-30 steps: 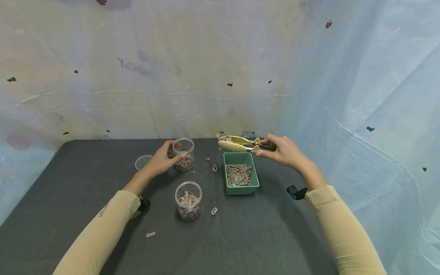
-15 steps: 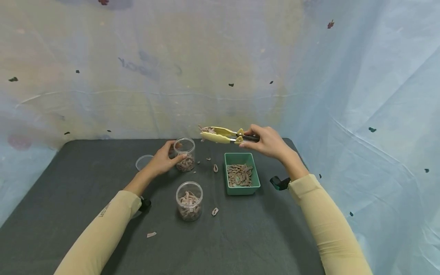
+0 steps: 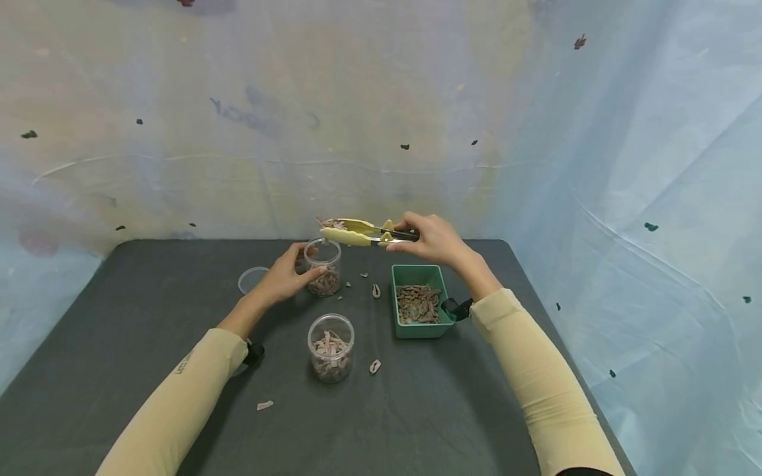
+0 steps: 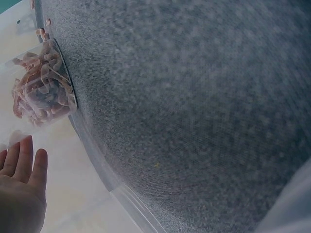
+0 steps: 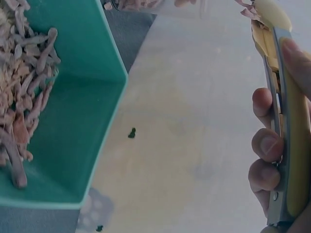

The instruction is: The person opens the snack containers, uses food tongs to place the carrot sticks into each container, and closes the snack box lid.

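Lid [image 3: 253, 280], round and clear, is laid near the back edge of the table [image 3: 428, 410], and to its right the back jar [image 3: 335, 262], partly filled with brown strips [image 3: 324, 284], is held between the thumb and fingers of the left hand [image 3: 283, 277]. Farther from that edge, more strips are seen in the front jar [image 3: 331, 360], while a bunch is pinched by yellow tongs [image 3: 348, 237] close to the back jar's top. The tongs are gripped by the right hand [image 3: 433, 239], and strips are spread in the green box [image 3: 424, 332] below it.
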Tool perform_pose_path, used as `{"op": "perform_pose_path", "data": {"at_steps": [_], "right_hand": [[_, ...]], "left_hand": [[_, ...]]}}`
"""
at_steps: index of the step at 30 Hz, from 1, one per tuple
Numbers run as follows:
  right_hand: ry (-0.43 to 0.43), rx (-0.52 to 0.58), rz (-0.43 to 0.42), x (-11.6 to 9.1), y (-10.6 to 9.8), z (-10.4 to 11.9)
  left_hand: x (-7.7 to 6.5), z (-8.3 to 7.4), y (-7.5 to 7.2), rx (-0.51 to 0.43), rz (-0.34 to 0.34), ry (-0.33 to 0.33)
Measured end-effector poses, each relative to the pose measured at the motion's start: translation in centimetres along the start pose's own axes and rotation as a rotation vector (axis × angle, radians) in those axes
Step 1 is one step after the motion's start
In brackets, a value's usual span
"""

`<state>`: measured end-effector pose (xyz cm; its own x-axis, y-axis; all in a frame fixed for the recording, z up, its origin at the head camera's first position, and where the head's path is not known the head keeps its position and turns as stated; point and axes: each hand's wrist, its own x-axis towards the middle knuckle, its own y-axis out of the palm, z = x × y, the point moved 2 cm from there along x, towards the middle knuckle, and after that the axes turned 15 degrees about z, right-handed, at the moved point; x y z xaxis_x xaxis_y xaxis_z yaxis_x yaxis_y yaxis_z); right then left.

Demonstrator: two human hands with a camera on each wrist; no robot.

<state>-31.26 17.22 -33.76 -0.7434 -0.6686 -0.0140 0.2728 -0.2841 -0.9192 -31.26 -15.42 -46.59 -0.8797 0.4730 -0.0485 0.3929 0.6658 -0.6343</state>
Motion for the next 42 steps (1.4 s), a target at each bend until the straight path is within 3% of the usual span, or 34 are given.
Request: {"op": "perform_pose_path", "data": {"at_steps": [20, 28, 42], "right_hand": [[0.037, -0.017, 0.092, 3.3, 2.9, 0.4], [0.052, -0.028, 0.134, 3.4, 3.3, 0.6], [0.075, -0.083, 0.132, 2.7, 3.0, 0.8]], "left_hand": [[-0.1, 0.2, 0.0, 0.012, 0.012, -0.038], [-0.1, 0.3, 0.2, 0.011, 0.016, -0.053], [-0.1, 0.2, 0.0, 0.017, 0.013, -0.047]]}}
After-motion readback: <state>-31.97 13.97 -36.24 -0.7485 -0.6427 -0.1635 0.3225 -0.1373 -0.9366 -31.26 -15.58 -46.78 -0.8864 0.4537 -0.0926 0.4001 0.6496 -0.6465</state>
